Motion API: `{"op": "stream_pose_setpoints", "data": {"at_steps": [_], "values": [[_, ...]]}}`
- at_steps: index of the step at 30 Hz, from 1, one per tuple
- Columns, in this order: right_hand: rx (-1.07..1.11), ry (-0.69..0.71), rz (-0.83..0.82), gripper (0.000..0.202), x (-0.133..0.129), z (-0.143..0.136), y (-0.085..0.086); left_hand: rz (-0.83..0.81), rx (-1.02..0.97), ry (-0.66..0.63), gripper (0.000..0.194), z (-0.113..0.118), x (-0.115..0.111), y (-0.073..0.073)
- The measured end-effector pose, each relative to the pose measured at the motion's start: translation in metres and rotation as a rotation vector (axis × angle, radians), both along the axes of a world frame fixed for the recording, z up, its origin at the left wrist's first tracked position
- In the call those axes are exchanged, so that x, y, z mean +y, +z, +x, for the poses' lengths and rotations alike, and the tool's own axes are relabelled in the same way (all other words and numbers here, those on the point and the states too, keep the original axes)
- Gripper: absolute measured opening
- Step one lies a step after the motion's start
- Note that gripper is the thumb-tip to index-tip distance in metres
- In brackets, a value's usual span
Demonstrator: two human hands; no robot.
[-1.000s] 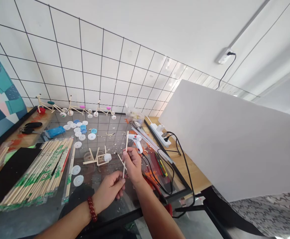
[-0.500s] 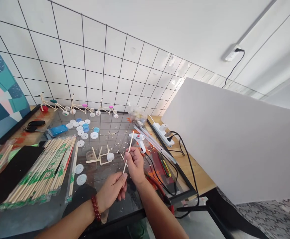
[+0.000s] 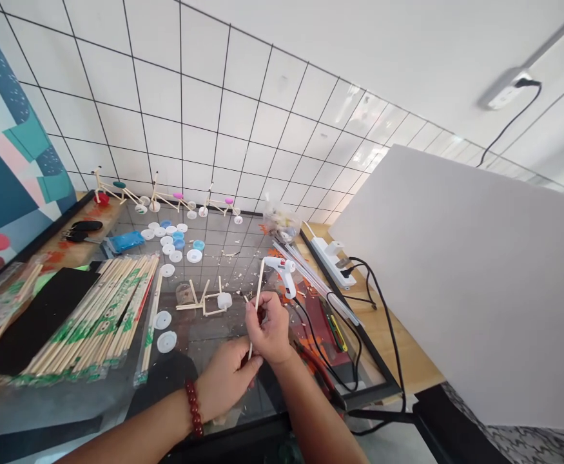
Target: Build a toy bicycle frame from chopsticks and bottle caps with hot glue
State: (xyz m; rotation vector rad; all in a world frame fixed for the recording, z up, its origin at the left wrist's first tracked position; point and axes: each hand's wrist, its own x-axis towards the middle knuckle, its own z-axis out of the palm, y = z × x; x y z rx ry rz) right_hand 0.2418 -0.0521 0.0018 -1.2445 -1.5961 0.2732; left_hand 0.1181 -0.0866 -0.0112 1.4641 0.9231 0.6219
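Observation:
A thin wooden chopstick (image 3: 259,283) slants upward between my two hands. My left hand (image 3: 228,377), with a red bead bracelet at the wrist, is closed on its lower end. Higher up, my right hand (image 3: 269,327) pinches the same stick. Just past its top end lies a white glue gun (image 3: 282,273) on the dark glass table. To the left of my right hand sits a small frame of glued sticks (image 3: 204,303) with a white bottle cap (image 3: 224,301) on it. Some of my left fingers are hidden.
Packed chopsticks (image 3: 102,316) and a black sheet (image 3: 42,319) lie at left. Several white and blue caps (image 3: 167,240) are scattered behind. Small stick bicycles (image 3: 165,196) stand along the wall. At right are clear glue sticks (image 3: 318,283), a power strip (image 3: 330,259), cables, a cutter (image 3: 337,332) and pliers (image 3: 318,370).
The view has shifted, so the table things appear farther right and the hands slightly lower. Both hands still hold the chopstick, which now stands a little more upright.

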Motion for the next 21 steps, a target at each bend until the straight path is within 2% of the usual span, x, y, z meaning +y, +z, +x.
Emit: {"op": "stream_pose_setpoints", "data": {"at_steps": [4, 8, 10, 12, 14, 16, 21], "values": [[-0.029, -0.051, -0.003, 0.013, -0.002, 0.003, -0.004, 0.004, -0.019, 0.015, 0.008, 0.000, 0.000, -0.002], [-0.050, -0.023, 0.005, 0.008, -0.001, 0.003, -0.003, -0.073, -0.113, 0.052, 0.018, -0.001, 0.001, -0.001], [-0.038, -0.007, 0.047, 0.016, -0.002, 0.003, 0.002, -0.122, -0.163, 0.098, 0.028, -0.002, 0.001, 0.000], [-0.050, -0.029, 0.081, 0.027, -0.009, 0.003, 0.008, -0.178, -0.188, 0.142, 0.052, -0.003, 0.002, 0.001], [-0.174, -0.084, 0.058, 0.023, -0.023, 0.007, 0.013, -0.223, -0.177, 0.155, 0.076, -0.003, 0.002, 0.002], [-0.370, -0.173, 0.013, 0.012, -0.045, 0.016, 0.014, -0.249, -0.175, 0.160, 0.091, -0.004, 0.002, 0.003], [-0.571, -0.397, -0.176, 0.009, -0.100, 0.052, 0.002, -0.241, -0.143, 0.168, 0.093, -0.005, 0.000, 0.005]]}}
